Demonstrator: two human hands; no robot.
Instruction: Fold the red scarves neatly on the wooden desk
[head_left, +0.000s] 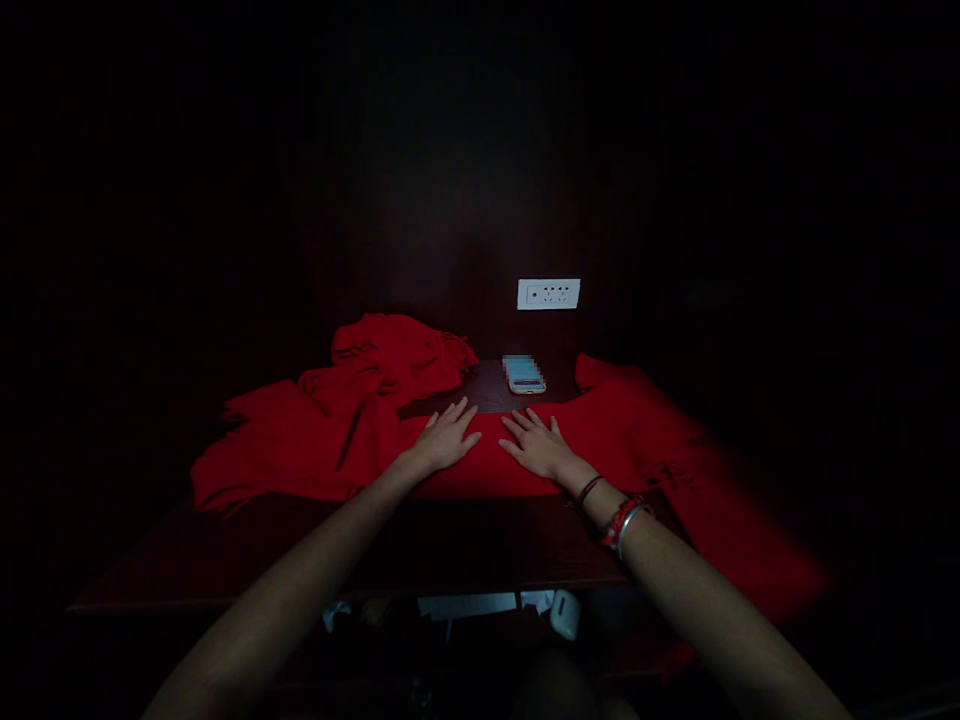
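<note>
A red fringed scarf [487,472] lies across the dark table, smoothed out in the middle. My left hand [448,437] rests palm down on it with the fingers spread. Close to its right, my right hand [534,443] lies flat on the same cloth, fingers apart. Neither hand holds anything. To the left the red cloth [300,440] is bunched in loose folds, and a fringed heap [397,355] rises behind it. On the right more red cloth [660,430] spreads out and hangs over the table's edge; whether it is all one piece I cannot tell.
A phone with a lit screen [525,373] lies behind the hands. A white socket panel [549,294] is on the dark wall. Below the front edge of the table [360,590] are pale papers [469,606] and a small white case [565,614]. The surroundings are very dark.
</note>
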